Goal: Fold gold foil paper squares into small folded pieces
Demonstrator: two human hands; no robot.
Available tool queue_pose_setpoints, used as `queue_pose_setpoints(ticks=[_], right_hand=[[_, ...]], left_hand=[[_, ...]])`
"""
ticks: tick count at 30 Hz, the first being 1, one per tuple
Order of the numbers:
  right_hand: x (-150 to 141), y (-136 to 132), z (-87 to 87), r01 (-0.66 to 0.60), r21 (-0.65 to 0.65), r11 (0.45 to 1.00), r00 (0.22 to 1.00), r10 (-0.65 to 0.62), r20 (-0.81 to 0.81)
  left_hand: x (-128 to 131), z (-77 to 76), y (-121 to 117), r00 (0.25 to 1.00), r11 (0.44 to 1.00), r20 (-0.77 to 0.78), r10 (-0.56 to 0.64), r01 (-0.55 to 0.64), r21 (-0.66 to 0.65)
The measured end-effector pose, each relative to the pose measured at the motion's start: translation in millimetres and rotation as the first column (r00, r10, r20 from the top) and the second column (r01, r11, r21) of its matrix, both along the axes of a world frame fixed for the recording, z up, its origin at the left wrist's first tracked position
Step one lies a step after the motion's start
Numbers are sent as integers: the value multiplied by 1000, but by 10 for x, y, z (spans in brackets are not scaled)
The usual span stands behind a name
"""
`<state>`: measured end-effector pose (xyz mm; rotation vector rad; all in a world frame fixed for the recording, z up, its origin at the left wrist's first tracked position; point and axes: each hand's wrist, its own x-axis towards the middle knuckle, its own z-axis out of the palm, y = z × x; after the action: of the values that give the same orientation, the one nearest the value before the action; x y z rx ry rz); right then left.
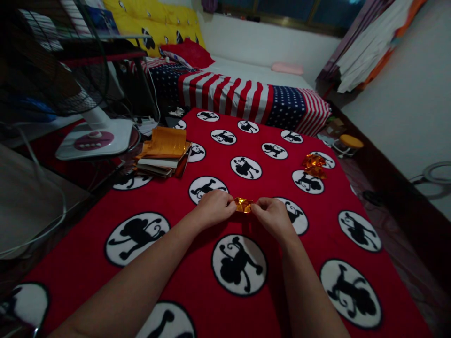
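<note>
A small piece of shiny gold foil (pixel 243 205) is stretched between my two hands above the red blanket. My left hand (pixel 215 207) pinches its left end between thumb and fingers. On the opposite end, my right hand (pixel 273 213) has a similar pinch. The foil looks folded and creased; parts of its ends are hidden by my fingertips. Farther off to the right, crumpled orange-gold foil (pixel 314 165) lies on the blanket, apart from both hands.
The red blanket (pixel 299 281) has white circles with black monkey figures. A stack of papers and orange envelopes (pixel 164 148) sits at its left edge, beside a white fan base (pixel 97 138). Beyond stands a bed with a stars-and-stripes cover (pixel 243 96). A yellow stool (pixel 351 142) is at right.
</note>
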<state>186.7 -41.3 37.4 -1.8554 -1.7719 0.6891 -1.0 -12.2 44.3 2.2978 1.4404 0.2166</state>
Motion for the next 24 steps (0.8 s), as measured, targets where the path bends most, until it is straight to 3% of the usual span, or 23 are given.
queue_pose_setpoints(ticks=[7, 13, 18, 24], right_hand=[[-40, -27, 5, -81, 21, 997, 997, 81, -18], [-62, -35, 26, 73, 146, 987, 995, -81, 50], [-35, -40, 84, -59, -21, 998, 996, 57, -69], [-36, -32, 85, 4, -56, 998, 982, -14, -190]], left_hand=[[10, -6, -21, 998, 999, -48, 30, -28, 46], [50, 12, -59, 1000, 999, -26, -9, 10, 40], [29, 3, -22, 999, 999, -20, 33, -33, 32], [-6, -7, 3, 999, 1000, 40, 0, 0, -11]])
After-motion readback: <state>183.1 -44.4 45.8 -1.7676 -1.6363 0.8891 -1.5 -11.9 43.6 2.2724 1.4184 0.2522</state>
